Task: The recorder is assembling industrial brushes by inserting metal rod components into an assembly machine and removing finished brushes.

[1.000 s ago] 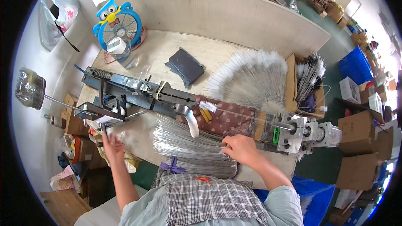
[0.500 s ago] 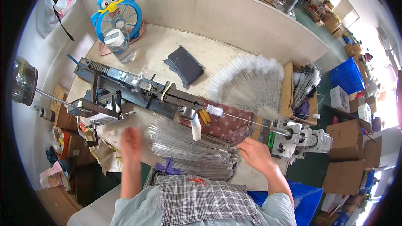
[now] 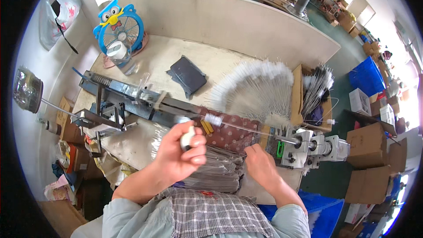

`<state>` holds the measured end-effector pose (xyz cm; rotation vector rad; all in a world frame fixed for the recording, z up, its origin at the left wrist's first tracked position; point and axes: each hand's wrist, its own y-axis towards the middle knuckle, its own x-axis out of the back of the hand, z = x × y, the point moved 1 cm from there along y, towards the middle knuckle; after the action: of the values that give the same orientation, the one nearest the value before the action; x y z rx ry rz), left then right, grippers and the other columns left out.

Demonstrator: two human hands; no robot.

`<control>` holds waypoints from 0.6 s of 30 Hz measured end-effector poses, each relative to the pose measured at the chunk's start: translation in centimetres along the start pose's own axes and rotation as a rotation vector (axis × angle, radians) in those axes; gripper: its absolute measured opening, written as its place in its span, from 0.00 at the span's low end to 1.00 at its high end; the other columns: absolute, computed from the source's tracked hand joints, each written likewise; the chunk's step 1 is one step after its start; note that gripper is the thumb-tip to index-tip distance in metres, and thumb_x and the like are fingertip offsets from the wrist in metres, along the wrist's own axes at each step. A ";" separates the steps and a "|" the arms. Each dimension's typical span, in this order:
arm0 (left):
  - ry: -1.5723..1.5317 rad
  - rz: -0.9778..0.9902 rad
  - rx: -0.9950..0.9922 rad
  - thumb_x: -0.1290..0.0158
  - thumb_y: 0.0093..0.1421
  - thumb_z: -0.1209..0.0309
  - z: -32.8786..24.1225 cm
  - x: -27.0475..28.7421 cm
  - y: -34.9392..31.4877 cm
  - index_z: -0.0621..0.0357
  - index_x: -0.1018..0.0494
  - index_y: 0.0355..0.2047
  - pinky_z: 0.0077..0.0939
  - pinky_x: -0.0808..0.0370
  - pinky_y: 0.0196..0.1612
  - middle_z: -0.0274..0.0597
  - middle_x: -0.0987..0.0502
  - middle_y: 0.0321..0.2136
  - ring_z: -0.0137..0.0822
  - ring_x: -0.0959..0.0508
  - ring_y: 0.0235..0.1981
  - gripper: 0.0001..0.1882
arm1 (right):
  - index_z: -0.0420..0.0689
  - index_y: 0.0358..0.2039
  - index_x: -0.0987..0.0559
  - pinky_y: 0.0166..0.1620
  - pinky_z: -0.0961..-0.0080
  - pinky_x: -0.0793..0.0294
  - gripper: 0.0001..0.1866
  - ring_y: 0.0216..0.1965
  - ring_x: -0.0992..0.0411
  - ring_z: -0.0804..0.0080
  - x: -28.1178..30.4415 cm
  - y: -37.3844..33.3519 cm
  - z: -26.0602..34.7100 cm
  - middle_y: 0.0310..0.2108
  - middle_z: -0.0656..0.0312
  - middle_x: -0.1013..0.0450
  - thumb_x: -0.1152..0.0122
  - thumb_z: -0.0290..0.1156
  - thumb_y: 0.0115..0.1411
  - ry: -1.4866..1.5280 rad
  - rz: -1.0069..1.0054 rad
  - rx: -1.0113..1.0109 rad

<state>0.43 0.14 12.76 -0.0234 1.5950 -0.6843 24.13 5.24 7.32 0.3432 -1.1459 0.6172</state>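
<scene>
My left hand (image 3: 178,154) is curled around the white wrapped handle (image 3: 187,138) of the long metal machine (image 3: 132,98). From the machine a thin wire rod (image 3: 242,128) with a white bristle brush head (image 3: 213,120) runs to the chuck of the grey device (image 3: 304,143) at the right. My right hand (image 3: 261,163) is closed in a pinch beside the looped ends of a wire bundle (image 3: 220,163). What its fingertips hold, if anything, is too small to make out. Part of the bundle lies hidden behind my left hand and forearm.
Finished white-tipped brushes (image 3: 255,88) lie fanned out at the back, beside a cardboard box (image 3: 298,92) of more brushes. A dark folded cloth (image 3: 187,76), a blue fan (image 3: 121,31) and a lidded clear jar (image 3: 118,53) stand farther left. A low partition (image 3: 246,26) borders the table.
My left hand has come up and right from the table's left side and closed on the handle. My right hand has shifted slightly left, and the whole view has tilted a little.
</scene>
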 end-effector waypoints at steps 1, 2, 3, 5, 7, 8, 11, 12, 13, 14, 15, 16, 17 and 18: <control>0.085 -0.023 -0.153 0.55 0.61 0.58 -0.7 1.2 -0.8 0.56 0.27 0.29 0.24 0.38 0.20 0.34 0.30 0.16 0.27 0.40 0.09 0.15 | 0.42 0.34 0.27 0.37 0.61 0.28 0.09 0.35 0.30 0.52 0.4 0.0 0.1 0.32 0.53 0.32 0.47 0.22 0.50 -0.003 -0.003 -0.010; 0.065 0.084 -0.148 0.58 0.62 0.57 -1.5 1.3 -1.5 0.57 0.27 0.30 0.26 0.36 0.20 0.34 0.30 0.16 0.27 0.39 0.09 0.18 | 0.41 0.34 0.27 0.36 0.62 0.27 0.10 0.35 0.30 0.53 1.5 -0.1 0.1 0.32 0.53 0.32 0.47 0.21 0.49 -0.089 -0.015 0.009; 0.041 0.187 -0.143 0.60 0.63 0.55 -2.2 1.4 -2.5 0.59 0.28 0.30 0.28 0.34 0.21 0.35 0.30 0.16 0.28 0.38 0.09 0.20 | 0.41 0.34 0.27 0.36 0.63 0.27 0.10 0.35 0.30 0.54 2.7 -0.3 0.3 0.31 0.53 0.32 0.47 0.21 0.48 -0.171 -0.022 0.028; 0.047 0.180 -0.197 0.65 0.65 0.50 -2.0 3.0 -3.2 0.59 0.29 0.30 0.32 0.31 0.21 0.36 0.30 0.16 0.30 0.37 0.09 0.25 | 0.41 0.32 0.26 0.35 0.64 0.28 0.09 0.32 0.30 0.55 6.1 -0.4 -0.7 0.29 0.55 0.32 0.47 0.20 0.48 -0.195 -0.175 0.081; 0.314 -0.218 -0.486 0.68 0.65 0.48 -0.9 5.1 -2.6 0.61 0.30 0.28 0.33 0.30 0.22 0.39 0.30 0.16 0.33 0.35 0.09 0.28 | 0.41 0.33 0.24 0.33 0.66 0.29 0.09 0.33 0.30 0.57 8.9 0.0 -1.8 0.31 0.54 0.30 0.46 0.20 0.49 -0.209 -0.407 0.043; 0.298 -0.221 -0.439 0.67 0.66 0.50 -0.1 5.7 -2.0 0.61 0.30 0.27 0.34 0.28 0.24 0.42 0.29 0.16 0.35 0.33 0.11 0.27 | 0.40 0.34 0.23 0.31 0.69 0.30 0.09 0.29 0.30 0.59 9.7 0.6 -2.8 0.31 0.55 0.29 0.46 0.20 0.51 -0.168 -0.504 0.050; 0.860 -0.052 -0.203 0.61 0.65 0.55 1.6 5.1 0.5 0.59 0.29 0.29 0.32 0.28 0.21 0.42 0.24 0.22 0.36 0.26 0.17 0.21 | 0.39 0.35 0.23 0.30 0.70 0.29 0.07 0.27 0.29 0.59 10.4 1.4 -3.8 0.29 0.55 0.28 0.46 0.21 0.54 -0.064 -0.568 -0.022; 0.857 -0.033 -0.192 0.61 0.65 0.55 2.5 4.3 1.8 0.59 0.29 0.29 0.32 0.28 0.21 0.42 0.24 0.22 0.36 0.26 0.17 0.21 | 0.38 0.35 0.24 0.31 0.69 0.29 0.06 0.28 0.28 0.57 10.5 1.4 -3.9 0.28 0.54 0.27 0.46 0.21 0.56 0.029 -0.531 -0.077; 1.260 0.062 -0.490 0.57 0.64 0.58 3.1 3.1 3.3 0.59 0.29 0.31 0.32 0.28 0.21 0.43 0.24 0.25 0.37 0.26 0.18 0.17 | 0.38 0.35 0.24 0.31 0.69 0.29 0.06 0.28 0.28 0.57 10.2 1.9 -3.7 0.28 0.54 0.27 0.46 0.21 0.56 0.017 -0.532 -0.081; 1.649 0.163 -0.806 0.53 0.62 0.61 3.7 2.1 4.7 0.59 0.29 0.33 0.32 0.28 0.22 0.43 0.25 0.28 0.39 0.25 0.20 0.13 | 0.38 0.35 0.23 0.31 0.69 0.28 0.07 0.28 0.28 0.56 9.7 2.6 -3.4 0.28 0.54 0.27 0.45 0.22 0.55 0.104 -0.452 -0.120; 1.644 0.180 -0.809 0.53 0.62 0.61 4.2 1.8 6.7 0.59 0.29 0.33 0.32 0.28 0.22 0.43 0.25 0.28 0.39 0.25 0.20 0.13 | 0.39 0.35 0.23 0.32 0.68 0.28 0.07 0.29 0.28 0.56 9.2 3.0 -3.4 0.29 0.54 0.26 0.44 0.22 0.55 0.189 -0.377 -0.160; 1.968 0.097 -0.958 0.51 0.59 0.65 4.5 1.6 8.7 0.59 0.30 0.32 0.33 0.28 0.22 0.43 0.26 0.28 0.40 0.25 0.20 0.10 | 0.39 0.35 0.23 0.32 0.68 0.28 0.07 0.29 0.28 0.56 8.7 3.4 -3.6 0.29 0.54 0.26 0.44 0.22 0.55 0.183 -0.385 -0.155; 2.291 -0.012 -1.106 0.48 0.55 0.68 4.5 1.9 10.2 0.58 0.30 0.30 0.34 0.28 0.22 0.42 0.27 0.28 0.42 0.25 0.21 0.07 | 0.39 0.35 0.23 0.33 0.69 0.28 0.07 0.29 0.27 0.56 8.0 4.0 -3.9 0.29 0.54 0.26 0.44 0.23 0.55 0.148 -0.398 -0.065; 2.296 -0.017 -1.117 0.48 0.55 0.68 4.2 2.7 11.5 0.58 0.30 0.30 0.34 0.28 0.22 0.42 0.27 0.28 0.42 0.25 0.21 0.07 | 0.40 0.35 0.23 0.34 0.70 0.27 0.07 0.29 0.27 0.56 7.4 4.5 -4.2 0.30 0.54 0.25 0.43 0.24 0.55 0.116 -0.410 0.025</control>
<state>8.09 6.78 5.43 -0.0856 3.9199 0.8550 26.45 13.18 12.30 0.5397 -0.9220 0.2863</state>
